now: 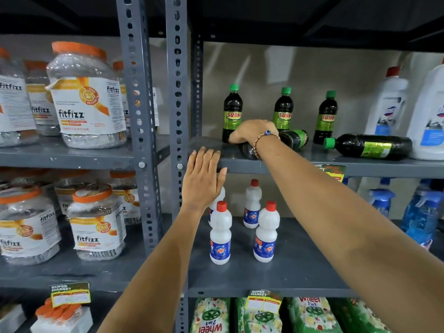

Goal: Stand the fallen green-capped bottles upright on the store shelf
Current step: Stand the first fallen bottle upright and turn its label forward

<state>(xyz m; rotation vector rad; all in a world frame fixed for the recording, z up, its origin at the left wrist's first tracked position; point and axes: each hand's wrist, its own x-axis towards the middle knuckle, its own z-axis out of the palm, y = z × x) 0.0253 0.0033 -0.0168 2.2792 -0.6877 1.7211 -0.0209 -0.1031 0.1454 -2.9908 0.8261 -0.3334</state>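
Two dark green-capped bottles lie on their sides on the grey metal shelf [240, 162], while three more stand upright behind them along the pale back wall: one at the left [232, 111], one in the middle [284, 108] and one to the right [325, 116]. The nearer fallen bottle [292, 138] lies under the right hand [252, 132], its long axis running roughly left to right along the shelf; its cap end is hidden by the hand, so which way it points cannot be told. The right hand is curled down over this bottle's left part, fingers wrapped around it, a beaded bracelet [264, 138] at the wrist. The second fallen bottle [367, 145] lies further right, its long axis also across the shelf, green cap pointing left and base just beside a large white jug [427, 121].

The left hand [204, 176] is flat and spread, fingers together, held up before the shelf's front edge and grasping nothing.

On the shelf below stand small white red-capped bottles [220, 234]. Left of the perforated steel uprights [177, 92], the neighbouring rack holds clear orange-lidded jars [86, 97].
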